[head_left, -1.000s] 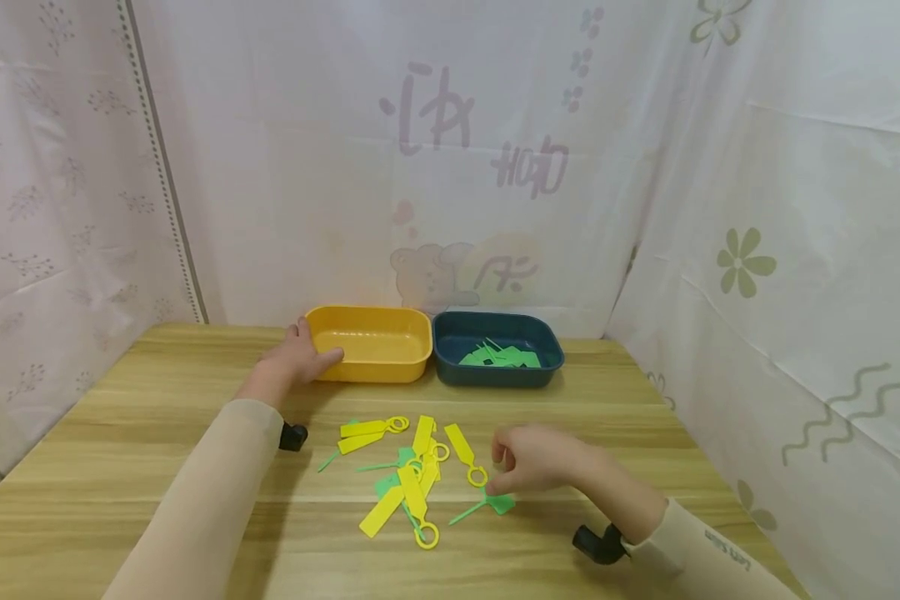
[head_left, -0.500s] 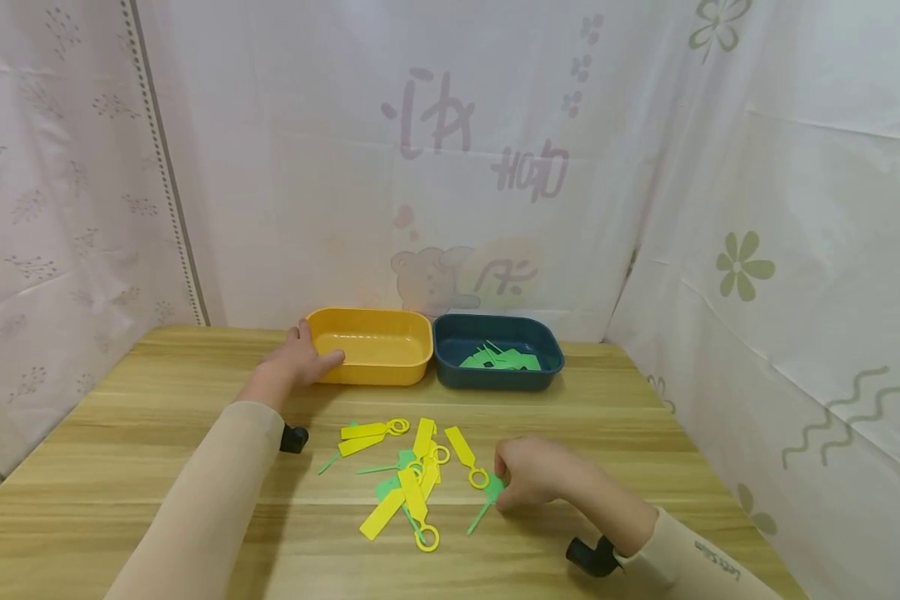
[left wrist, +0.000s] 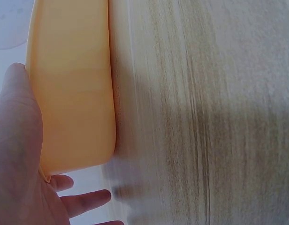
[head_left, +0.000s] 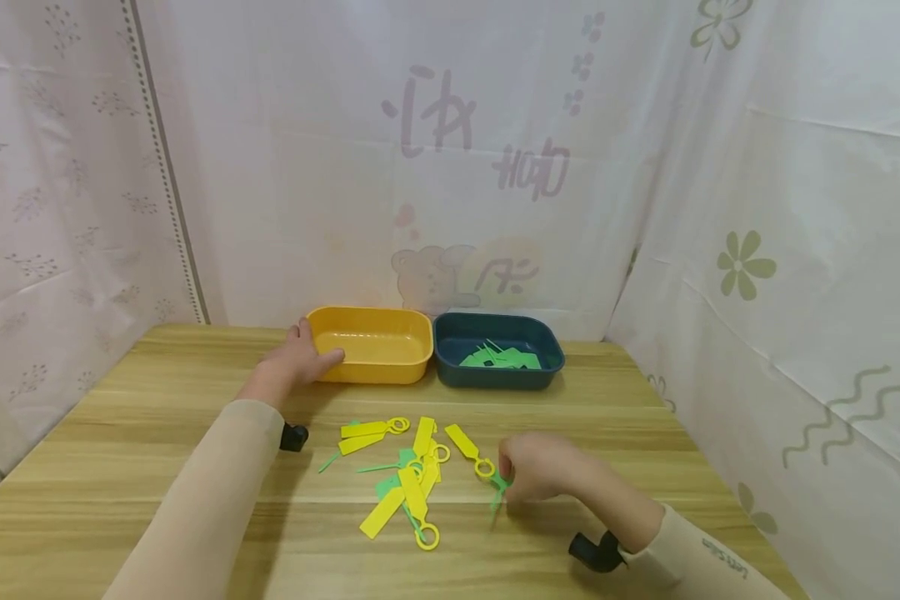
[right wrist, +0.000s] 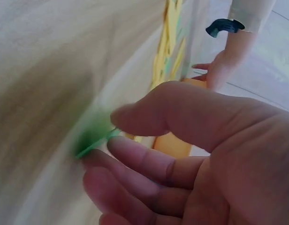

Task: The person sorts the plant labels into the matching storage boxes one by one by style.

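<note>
My left hand (head_left: 291,358) rests at the left end of a yellow plastic bin (head_left: 375,373), thumb over its near rim. In the left wrist view the other fingers stretch loosely past the bin's end. Right of the loose pile, my right hand (head_left: 543,468) pinches a green plastic tag (head_left: 499,483) with a thin tail between thumb and index finger, close over the table. A yellow tag with a ring (head_left: 465,446) lies just left of those fingertips, its ring overlapping the green tag in the head view. Several yellow tags (head_left: 414,493) and a few green ones lie heaped together.
A dark blue bin (head_left: 498,377) holding several green tags (head_left: 502,358) stands against the yellow bin's right side. Two yellow tags (head_left: 363,437) lie at the pile's left. A printed curtain (head_left: 330,167) hangs behind the wooden table (head_left: 195,375).
My right hand has taken hold of the green tag, which has turned and shifted right from beneath the ringed yellow tag. That yellow tag's ring has moved slightly right. My left hand stays put.
</note>
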{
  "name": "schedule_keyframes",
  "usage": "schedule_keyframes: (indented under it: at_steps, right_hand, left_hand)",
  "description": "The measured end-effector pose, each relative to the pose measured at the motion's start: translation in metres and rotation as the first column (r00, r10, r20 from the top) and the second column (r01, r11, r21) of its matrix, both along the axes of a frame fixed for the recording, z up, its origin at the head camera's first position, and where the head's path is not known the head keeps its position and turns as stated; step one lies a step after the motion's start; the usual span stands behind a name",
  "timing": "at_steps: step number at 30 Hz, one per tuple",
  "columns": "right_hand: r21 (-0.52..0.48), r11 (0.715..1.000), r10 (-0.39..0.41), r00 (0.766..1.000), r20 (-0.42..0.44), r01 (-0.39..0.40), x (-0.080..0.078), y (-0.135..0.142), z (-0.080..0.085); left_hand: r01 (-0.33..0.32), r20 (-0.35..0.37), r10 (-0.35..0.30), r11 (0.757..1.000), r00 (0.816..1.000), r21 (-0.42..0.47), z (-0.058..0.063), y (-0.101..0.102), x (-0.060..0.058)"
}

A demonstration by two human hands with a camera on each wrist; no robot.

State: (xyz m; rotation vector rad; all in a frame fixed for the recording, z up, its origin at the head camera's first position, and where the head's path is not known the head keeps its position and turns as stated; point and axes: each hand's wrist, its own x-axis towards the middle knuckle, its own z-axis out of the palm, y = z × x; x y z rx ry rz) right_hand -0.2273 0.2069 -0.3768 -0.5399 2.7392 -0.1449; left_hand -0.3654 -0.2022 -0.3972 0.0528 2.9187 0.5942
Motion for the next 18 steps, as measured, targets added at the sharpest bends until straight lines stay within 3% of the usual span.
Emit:
schedule_keyframes:
  at_steps: [8, 12, 18]
  right_hand:
    - [-0.053, 0.998, 0.024, 0.999, -0.035, -0.025, -0.006, 0.006, 0.015]
    - [-0.128, 0.991, 0.024, 0.990, -0.139, -0.042, -0.018, 0.007, 0.026]
    - [-0.268, 0.963, -0.046, 0.952, -0.304, -0.039, -0.039, 0.002, 0.053]
  left_hand:
    - [-0.004, 0.022, 0.004, 1.000, 1.000, 0.000, -0.008, -0.001, -0.007]
    - [-0.003, 0.018, 0.003, 1.000, 1.000, 0.001, -0.005, -0.001, -0.004]
    - [-0.002, -0.002, 0.002, 1.000, 1.000, 0.009, -0.002, -0.001, 0.000]
